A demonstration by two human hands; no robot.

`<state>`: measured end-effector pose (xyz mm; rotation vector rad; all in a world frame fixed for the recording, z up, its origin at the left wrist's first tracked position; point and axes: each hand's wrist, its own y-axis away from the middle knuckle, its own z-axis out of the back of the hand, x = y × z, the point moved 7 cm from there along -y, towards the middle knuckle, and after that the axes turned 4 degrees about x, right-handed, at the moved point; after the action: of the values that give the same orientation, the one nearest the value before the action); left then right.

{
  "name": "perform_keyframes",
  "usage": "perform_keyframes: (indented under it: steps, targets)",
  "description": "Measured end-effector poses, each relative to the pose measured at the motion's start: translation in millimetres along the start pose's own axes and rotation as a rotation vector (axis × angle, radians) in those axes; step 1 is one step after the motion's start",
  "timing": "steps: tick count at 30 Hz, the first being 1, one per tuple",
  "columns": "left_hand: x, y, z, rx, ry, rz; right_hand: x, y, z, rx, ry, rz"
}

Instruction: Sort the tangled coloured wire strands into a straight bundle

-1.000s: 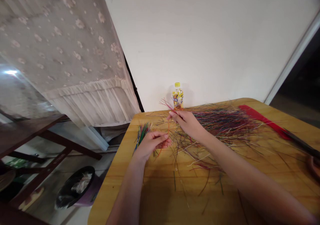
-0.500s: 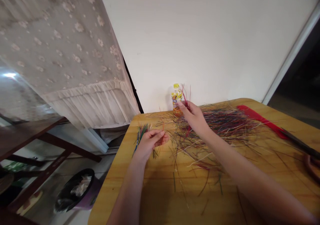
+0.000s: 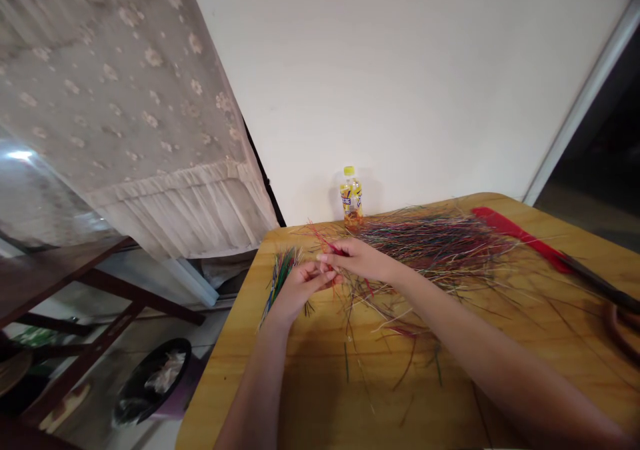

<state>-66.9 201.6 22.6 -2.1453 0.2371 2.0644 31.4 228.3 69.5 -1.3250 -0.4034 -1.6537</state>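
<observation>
Your left hand [image 3: 299,289] is pressing thumb and fingertips together, apparently pinching a thin reddish strand [image 3: 337,288], though your fingers are hiding most of it. Your right hand [image 3: 364,259] is pinching a small bunch of red strands [image 3: 326,240], whose ends are fanning out just beyond its fingertips, and the two hands are touching at the tips. For a clean job, you are probably best off steadying with the left, pinching lightly near the strand's end, and bunching evenly with the right, since such thin stuff is likely to be slipping or splaying. Across the desk [image 3: 235,363], a multicoloured bundle [image 3: 283,270] is lying just behind your left hand, loose snippets [image 3: 410,363] are lying nearer you than your right hand, a bottle [image 3: 352,200] is standing upright beyond it, and a large strand pile [image 3: 430,240] is spreading to its right. Farther right, a flat red object [image 3: 520,235] and dark scissors [image 3: 603,290] are lying. In the room, a floral curtain [image 3: 145,110] is hanging beyond your left hand, a bin [image 3: 175,397] is sitting below it, and a pale wall [image 3: 400,70] is rising behind your right hand.
</observation>
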Motion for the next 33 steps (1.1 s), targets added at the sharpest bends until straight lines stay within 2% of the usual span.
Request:
perform_keyframes:
  steps: [4,8,11,15,20,26,33]
  targets:
    - [5.4,-1.9,8.9,0.003,-0.094,0.064,-2.1,-0.2,-0.3,-0.050,0.250,0.020]
    - [17.3,-5.6,18.2,0.006,-0.179,0.124,-13.6,-3.1,-10.8,0.008,0.389,0.004]
    - [21.3,-7.0,20.8,0.032,-0.219,0.113,-20.2,-3.9,-12.4,0.000,0.363,-0.050]
    - [19.6,-5.9,19.5,0.104,-0.347,0.080,-18.2,-3.8,-14.0,0.016,0.316,-0.025]
    - [22.7,-5.5,20.8,0.146,-0.504,0.099,-27.5,-4.5,-17.3,0.046,0.310,-0.068]
    - [34.1,-8.9,23.6,0.147,-0.501,0.126,-30.4,-7.6,-16.8,0.009,0.095,-0.037]
    - [39.7,-9.0,26.4,0.090,-0.420,0.176,-24.3,-8.6,-8.5,-0.136,-0.032,-0.016]
